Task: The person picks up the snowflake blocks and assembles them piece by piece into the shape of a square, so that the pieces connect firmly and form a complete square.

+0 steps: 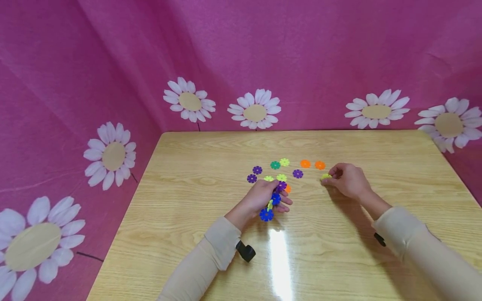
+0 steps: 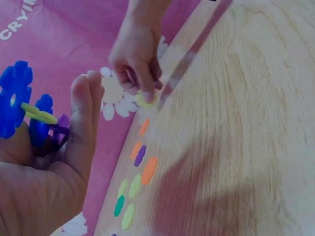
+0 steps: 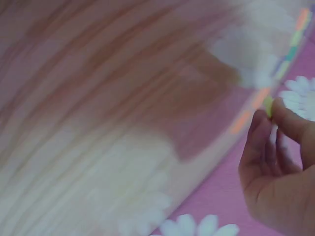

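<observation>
My left hand [image 1: 259,195] holds a short chain of notched plastic discs between thumb and palm, its other fingers stretched out. The chain joins a blue disc [image 1: 266,215], a yellow-green disc [image 2: 39,113] seen edge-on, a second blue disc [image 1: 276,198] and a purple disc [image 1: 281,186] by the thumb. To the right, my right hand [image 1: 351,180] pinches a single yellow disc [image 1: 325,177] between thumb and index finger, low over the table. In the right wrist view only a sliver of that yellow disc [image 3: 268,106] shows between the fingertips.
Loose discs lie flat on the wooden table [image 1: 196,175] beyond the hands: purple [image 1: 257,170], green [image 1: 275,165], yellow-green [image 1: 284,161] and orange [image 1: 305,164]. An orange disc [image 1: 288,188] is partly behind the left hand. A pink flowered cloth [image 1: 308,62] borders the table.
</observation>
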`<move>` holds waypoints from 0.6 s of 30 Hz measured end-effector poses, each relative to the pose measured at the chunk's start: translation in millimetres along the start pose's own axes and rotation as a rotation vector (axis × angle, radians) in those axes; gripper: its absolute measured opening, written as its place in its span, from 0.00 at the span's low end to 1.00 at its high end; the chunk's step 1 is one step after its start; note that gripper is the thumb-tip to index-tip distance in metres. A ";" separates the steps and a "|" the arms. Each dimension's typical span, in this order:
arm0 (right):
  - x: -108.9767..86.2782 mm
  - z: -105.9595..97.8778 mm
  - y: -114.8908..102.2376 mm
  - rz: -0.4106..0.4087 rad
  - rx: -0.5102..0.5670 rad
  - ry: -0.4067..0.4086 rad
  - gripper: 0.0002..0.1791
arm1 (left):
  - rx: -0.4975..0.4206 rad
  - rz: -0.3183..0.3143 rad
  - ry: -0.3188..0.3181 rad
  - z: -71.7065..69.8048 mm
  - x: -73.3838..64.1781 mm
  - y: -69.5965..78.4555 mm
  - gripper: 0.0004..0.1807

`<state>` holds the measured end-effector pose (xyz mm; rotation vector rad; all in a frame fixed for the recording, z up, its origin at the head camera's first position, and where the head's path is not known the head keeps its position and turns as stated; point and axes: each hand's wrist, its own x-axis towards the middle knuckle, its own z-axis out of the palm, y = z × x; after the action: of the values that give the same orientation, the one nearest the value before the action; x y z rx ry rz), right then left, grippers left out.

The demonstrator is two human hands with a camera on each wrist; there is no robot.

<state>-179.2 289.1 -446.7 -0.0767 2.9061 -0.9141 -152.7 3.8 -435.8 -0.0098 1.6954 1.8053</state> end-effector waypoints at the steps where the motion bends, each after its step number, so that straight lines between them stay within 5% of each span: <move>1: -2.6 0.4 -4.6 -0.019 0.037 0.007 0.15 | -0.004 -0.001 0.002 0.1 0.3 0.0 0.27; 9: -27.7 10.0 -58.8 -0.170 0.421 -0.002 0.12 | -0.009 0.015 0.052 1.1 0.7 3.3 0.28; 18: -40.9 20.7 -82.2 -0.270 0.469 -0.005 0.09 | 0.042 0.067 0.041 5.1 -3.5 8.9 0.29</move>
<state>-134.8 213.1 -413.3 -0.4395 2.6316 -1.6063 -151.9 7.2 -425.6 0.0286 1.7809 1.8293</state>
